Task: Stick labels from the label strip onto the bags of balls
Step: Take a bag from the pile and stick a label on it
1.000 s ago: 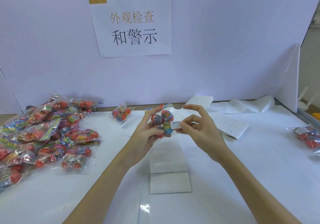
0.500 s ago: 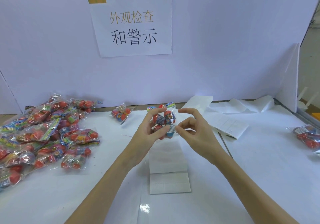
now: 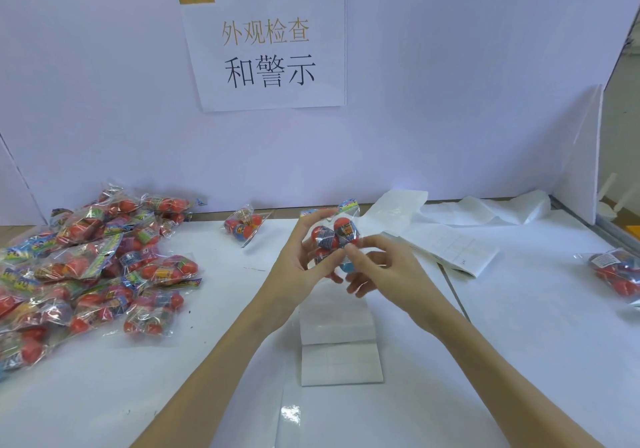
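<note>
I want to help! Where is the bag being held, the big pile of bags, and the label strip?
held bag [image 3: 334, 234], head view, red ball.
pile of bags [image 3: 86, 264], head view, middle.
label strip [image 3: 341, 361], head view, near end.
</note>
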Demonstrator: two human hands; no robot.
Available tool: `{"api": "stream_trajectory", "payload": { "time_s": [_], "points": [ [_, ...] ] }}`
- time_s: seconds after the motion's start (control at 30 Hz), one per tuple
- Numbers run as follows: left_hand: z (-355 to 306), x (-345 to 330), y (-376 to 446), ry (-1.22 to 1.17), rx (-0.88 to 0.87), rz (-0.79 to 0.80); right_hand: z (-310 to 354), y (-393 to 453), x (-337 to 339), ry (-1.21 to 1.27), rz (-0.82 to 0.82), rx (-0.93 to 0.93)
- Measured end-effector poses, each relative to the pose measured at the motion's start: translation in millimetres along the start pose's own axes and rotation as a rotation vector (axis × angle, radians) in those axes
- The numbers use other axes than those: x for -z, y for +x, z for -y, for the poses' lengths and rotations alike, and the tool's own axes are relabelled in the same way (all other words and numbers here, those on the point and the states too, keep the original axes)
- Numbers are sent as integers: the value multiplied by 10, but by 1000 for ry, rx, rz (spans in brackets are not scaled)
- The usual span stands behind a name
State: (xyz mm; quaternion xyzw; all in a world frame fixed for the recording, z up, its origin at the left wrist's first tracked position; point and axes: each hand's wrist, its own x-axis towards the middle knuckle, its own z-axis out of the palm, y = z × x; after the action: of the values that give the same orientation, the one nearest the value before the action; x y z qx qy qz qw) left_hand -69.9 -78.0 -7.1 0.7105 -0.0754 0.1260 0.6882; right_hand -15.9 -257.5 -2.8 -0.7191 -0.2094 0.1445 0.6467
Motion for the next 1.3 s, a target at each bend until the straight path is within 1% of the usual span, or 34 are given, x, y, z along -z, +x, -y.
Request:
{"api": "stream_trajectory", "payload": {
  "time_s": [0.1,0.3,0.43,0.53,0.63,0.73,0.93,1.07,1.1,1.13,1.17,1.2,1.23,1.27,1.3],
  "points": [
    [-5,8,3,9,5,27,-4,-11,-12,0,18,24],
    [-21,64,19,-67,55,22,42,-8,41,92,71,17],
    [1,62,12,-45,37,16,39,-21,18,81,81,-20],
    [6,63,15,-66,50,-3,38,-20,18,37,64,1],
    [-20,90,22,-113,95,-5,36,-15,48,84,102,18],
    [-38,124,17,-127,103,12,36,-16,57,108,121,20],
    [-9,57,-7,-77,89,42,0,-13,11,40,74,-41],
    [-13,108,4,-177,141,69,-11,-9,89,174,111,-76],
    [-19,123,19,-193,147,54,-11,-7,109,172,100,-89],
    [-18,144,35,-195,151,6,-3,-5,124,176,73,-115],
    [-9,175,52,-171,133,-79,5,6,142,219,35,-149],
    [11,227,70,-92,95,-191,17,25,177,319,-10,-186],
    [52,304,86,85,37,-320,38,56,232,459,-55,-215],
    [110,402,92,377,-27,-442,80,77,303,603,-94,-231],
    [180,505,86,719,-70,-517,137,91,387,722,-122,-229]
  ]
}}
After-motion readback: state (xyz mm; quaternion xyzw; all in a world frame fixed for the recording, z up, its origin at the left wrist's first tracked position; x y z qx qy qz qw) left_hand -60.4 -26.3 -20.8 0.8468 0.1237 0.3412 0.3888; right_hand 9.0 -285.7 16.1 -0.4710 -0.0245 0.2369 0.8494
